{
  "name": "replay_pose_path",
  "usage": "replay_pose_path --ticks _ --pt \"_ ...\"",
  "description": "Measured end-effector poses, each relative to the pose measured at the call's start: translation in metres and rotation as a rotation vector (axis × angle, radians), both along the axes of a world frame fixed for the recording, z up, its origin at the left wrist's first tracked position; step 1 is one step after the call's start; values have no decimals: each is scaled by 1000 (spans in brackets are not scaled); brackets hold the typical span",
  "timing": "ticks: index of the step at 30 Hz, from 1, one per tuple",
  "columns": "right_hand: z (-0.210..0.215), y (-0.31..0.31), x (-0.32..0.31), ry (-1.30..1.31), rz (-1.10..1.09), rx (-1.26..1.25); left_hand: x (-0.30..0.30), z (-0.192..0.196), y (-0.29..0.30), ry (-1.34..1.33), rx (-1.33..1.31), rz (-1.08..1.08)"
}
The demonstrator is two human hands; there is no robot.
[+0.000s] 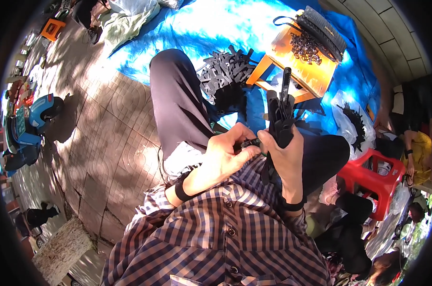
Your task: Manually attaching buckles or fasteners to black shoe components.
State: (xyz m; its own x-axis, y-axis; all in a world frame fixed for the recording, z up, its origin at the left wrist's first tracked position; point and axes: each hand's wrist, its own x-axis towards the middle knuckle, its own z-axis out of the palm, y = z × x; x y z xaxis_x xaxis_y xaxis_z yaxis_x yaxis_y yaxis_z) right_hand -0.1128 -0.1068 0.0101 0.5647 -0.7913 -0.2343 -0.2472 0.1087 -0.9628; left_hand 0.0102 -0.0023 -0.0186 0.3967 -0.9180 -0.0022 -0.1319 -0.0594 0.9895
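Note:
In front of my lap, my right hand (pixel 286 155) is wrapped round an upright bundle of black flat strips (pixel 280 119). Its thumb points toward my left hand (pixel 225 151), whose thumb and fingers are closed in a pinch. Between the two hands, small dark shiny pieces (pixel 248 143) show at the left fingertips; their exact kind is too small to make out. Beyond my knees lies a heap of similar black strips (pixel 225 71). On an orange stool (pixel 278 52) rest a cluster of small dark shiny pieces (pixel 305 47) and a black pouch (pixel 323 35).
A blue tarp (pixel 192 28) spreads under the stool. To the right are a clear plastic bag (pixel 342 112) with black strips, a red stool (pixel 385 176), and other people. Patterned paving (pixel 106 128) and a parked scooter with a blue helmet (pixel 44 109) lie to the left.

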Motion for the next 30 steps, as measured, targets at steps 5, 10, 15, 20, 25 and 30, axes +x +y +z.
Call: replay_pose_path --ticks 5,10,15,20,25,30 --pt "-7 0 -2 -41 54 -40 -1 7 1 -129 -87 102" --pt "9 8 7 -319 -101 159 0 17 1 -151 -128 132" --pt "17 10 10 -332 -141 147 3 20 4 -277 -143 120" --pt "15 9 10 -276 -159 71 0 13 5 -202 -169 155" --pt "12 8 12 -259 -170 69 -1 11 4 -213 -155 177" --pt "9 5 12 -248 -166 63 -2 10 4 -288 -148 183"
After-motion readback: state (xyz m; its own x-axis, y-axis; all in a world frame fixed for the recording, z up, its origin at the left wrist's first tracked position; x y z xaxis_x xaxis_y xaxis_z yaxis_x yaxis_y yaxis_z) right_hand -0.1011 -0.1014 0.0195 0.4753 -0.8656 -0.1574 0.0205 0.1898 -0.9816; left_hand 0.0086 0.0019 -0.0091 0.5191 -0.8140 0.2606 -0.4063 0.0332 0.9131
